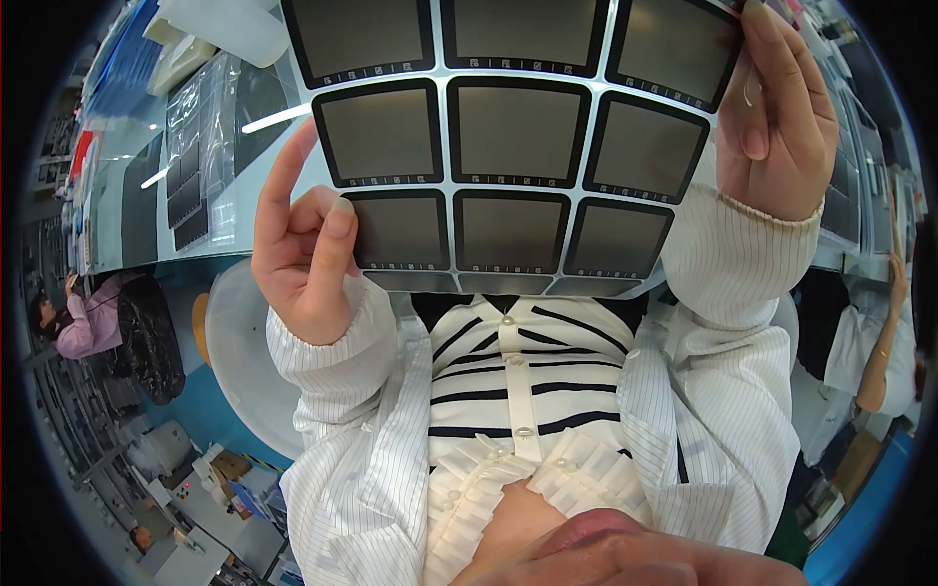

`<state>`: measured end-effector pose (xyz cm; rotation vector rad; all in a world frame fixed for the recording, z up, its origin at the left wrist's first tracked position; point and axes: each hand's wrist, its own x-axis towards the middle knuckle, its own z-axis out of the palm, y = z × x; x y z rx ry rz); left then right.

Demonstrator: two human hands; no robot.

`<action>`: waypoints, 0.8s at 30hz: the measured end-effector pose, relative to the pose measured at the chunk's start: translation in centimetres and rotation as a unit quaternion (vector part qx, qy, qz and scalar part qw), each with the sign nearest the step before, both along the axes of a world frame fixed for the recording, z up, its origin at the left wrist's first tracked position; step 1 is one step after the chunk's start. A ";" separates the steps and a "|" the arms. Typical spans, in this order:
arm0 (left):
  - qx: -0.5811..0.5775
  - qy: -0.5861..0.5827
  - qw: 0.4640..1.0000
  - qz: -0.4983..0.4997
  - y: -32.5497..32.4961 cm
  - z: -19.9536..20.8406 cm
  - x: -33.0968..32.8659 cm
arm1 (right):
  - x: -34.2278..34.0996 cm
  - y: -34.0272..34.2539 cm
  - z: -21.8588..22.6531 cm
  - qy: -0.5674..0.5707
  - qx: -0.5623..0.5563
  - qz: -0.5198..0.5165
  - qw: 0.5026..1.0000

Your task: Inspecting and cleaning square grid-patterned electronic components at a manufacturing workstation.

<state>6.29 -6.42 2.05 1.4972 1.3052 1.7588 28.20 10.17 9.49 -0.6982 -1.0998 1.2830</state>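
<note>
A sheet of black-framed rectangular panels in a grid with pale gaps is held up before my chest. Each panel has a grey middle and a strip of small marks along its lower border. At the sheet's left edge, my left hand pinches it, thumb on the front near a lower panel, index finger stretched up along the edge. Higher up, my right hand grips the upper right corner between thumb and fingers. The top of the sheet runs out of view.
Clear plastic bags with dark panel sheets lie on the table at left. Beyond them are a white plastic container and blue sheets. More sheets are at right. A white chair stands behind. People sit at both sides.
</note>
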 end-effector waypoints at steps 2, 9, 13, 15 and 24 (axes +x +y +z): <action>-0.004 -0.004 1.000 0.022 -0.1 -0.2 -0.1 | 0.1 0.2 0.1 -0.003 0.015 0.024 1.000; -0.024 -0.041 0.998 0.044 0.0 -0.2 0.1 | -0.6 0.5 1.5 -0.016 0.032 -0.006 0.999; -0.018 -0.028 0.998 0.052 0.1 -0.1 0.2 | -0.6 1.2 1.6 -0.017 0.081 0.012 0.996; -0.016 -0.026 0.998 0.048 0.0 -0.1 0.1 | -0.5 1.5 1.8 -0.030 0.111 0.020 0.993; -0.025 -0.019 0.998 0.054 0.1 0.0 0.3 | -0.5 2.7 2.7 -0.023 0.108 -0.016 0.994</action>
